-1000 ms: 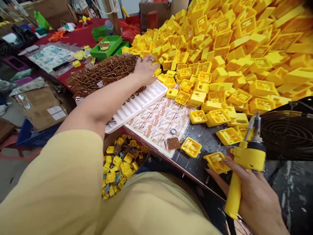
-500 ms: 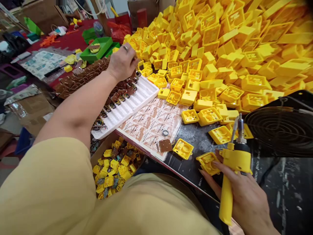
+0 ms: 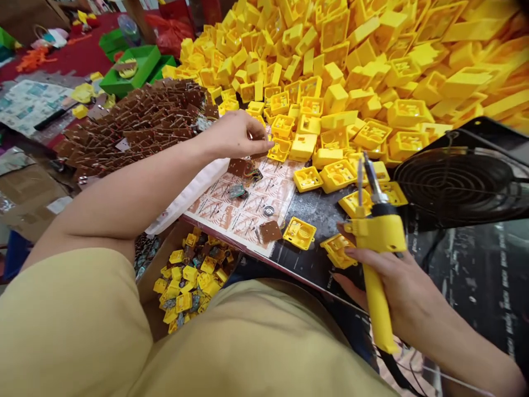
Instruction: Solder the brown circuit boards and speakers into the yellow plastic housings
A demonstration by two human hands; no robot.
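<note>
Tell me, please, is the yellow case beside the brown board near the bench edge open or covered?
Open: the yellow case lies hollow side up, its inside showing and no cover on it.

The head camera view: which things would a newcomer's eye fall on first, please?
Surely the great heap of yellow plastic cases, filling the upper right. Next, probably the yellow-handled tool, upright in the right hand, with its metal tip pointing up. Then the pile of brown boards, beyond the left forearm.

Left arm stretched forward, left hand point(image 3: 243, 135) palm down; right hand point(image 3: 386, 275) low, fingers curled.
</note>
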